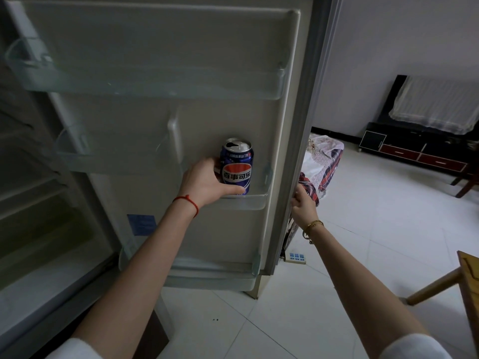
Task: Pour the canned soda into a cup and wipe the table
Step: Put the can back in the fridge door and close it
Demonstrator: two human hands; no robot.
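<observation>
One soda can (237,167) is standing upright in the small clear bin (255,200) on the inside of the open fridge door (160,42), at the bin's left end, with open room to its right before the bin's end wall. My left hand (204,181) is gripping the can from its left side, thumb crossing its lower front, the other fingers going behind it where I cannot see them. A red cord is circling that wrist.

My right hand (303,204) is curling around the outer edge of the door, fingers hooked behind the edge and hidden; a gold bracelet (312,226) is sitting on that wrist.

I am counting four door shelves: one wide at top, one short at left, the can's bin, and one wide at bottom. Only the can's bin is holding anything.

Right of the door edge, white tiled floor (375,229) is lying open toward one dark TV cabinet (420,154). One white power strip (295,257) is lying on the floor near the door's lower corner. One wooden table corner (469,275) is showing at the far right.
</observation>
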